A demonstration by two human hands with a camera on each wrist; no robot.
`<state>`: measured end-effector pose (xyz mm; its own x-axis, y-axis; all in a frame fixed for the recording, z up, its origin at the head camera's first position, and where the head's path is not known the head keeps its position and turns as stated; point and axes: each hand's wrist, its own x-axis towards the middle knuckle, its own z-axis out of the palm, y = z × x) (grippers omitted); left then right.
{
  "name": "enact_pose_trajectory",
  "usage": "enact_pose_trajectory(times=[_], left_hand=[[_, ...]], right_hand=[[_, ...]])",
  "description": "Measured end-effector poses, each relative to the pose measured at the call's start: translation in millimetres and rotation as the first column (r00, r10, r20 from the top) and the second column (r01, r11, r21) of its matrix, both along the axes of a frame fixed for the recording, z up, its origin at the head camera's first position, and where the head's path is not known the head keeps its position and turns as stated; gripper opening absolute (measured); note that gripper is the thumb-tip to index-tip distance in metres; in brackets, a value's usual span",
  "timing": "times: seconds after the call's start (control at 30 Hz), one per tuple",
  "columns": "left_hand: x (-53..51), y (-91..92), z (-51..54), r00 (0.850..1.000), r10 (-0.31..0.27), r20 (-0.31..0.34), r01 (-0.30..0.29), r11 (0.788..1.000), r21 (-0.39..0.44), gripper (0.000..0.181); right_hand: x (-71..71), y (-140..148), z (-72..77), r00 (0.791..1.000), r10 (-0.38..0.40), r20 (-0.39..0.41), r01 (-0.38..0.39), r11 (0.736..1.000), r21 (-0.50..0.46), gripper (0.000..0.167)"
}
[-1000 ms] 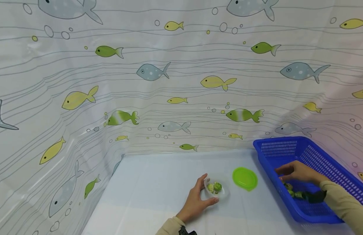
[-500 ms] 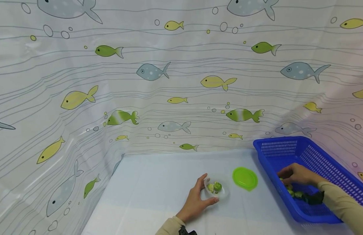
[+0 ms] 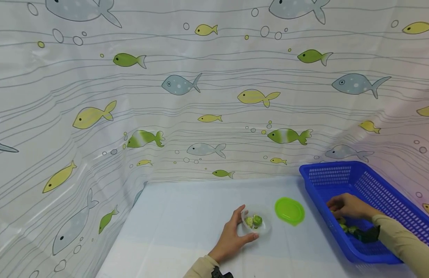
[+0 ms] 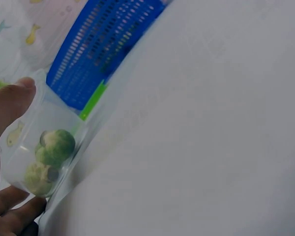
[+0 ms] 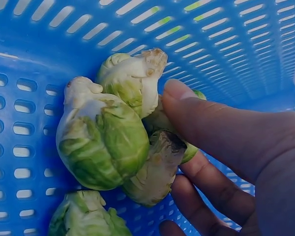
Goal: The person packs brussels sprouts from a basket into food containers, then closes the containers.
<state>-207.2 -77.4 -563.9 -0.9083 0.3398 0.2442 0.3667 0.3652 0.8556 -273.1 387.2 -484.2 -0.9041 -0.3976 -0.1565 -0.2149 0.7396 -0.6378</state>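
Observation:
My left hand (image 3: 232, 237) holds a clear plastic container (image 4: 56, 115), its thumb and fingers on opposite sides. Two Brussels sprouts (image 4: 55, 147) lie inside. At the right, my right hand (image 3: 355, 206) reaches down into a blue plastic basket (image 3: 313, 185). Several Brussels sprouts are heaped there, among them a large one (image 5: 103, 142) and a smaller one with a browned stem end (image 5: 128, 81). In the right wrist view, thumb and fingers close about a sprout (image 5: 160, 118) at the heap's edge, partly hidden by the thumb and the other sprouts.
A bright green lid (image 3: 289, 211) lies flat on the white table (image 3: 179, 216) between container and basket. Behind the table and along both sides hangs a white sheet (image 3: 214, 77) printed with fish. The basket's slotted walls rise around the right hand.
The right hand has sunk lower among the sprouts in the basket, and its fingers have drawn in. Left hand and container have stayed in place.

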Motion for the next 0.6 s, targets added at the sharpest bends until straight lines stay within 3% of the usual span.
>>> enact_pose_trajectory(times=[0.6], left_hand=[[1.3, 0.8, 2.3, 0.999, 0.001, 0.034, -0.001, 1.000, 0.003, 0.097]], right_hand=[[1.9, 1.2, -1.3, 0.999, 0.022, -0.029, -0.022, 1.000, 0.008, 0.034]])
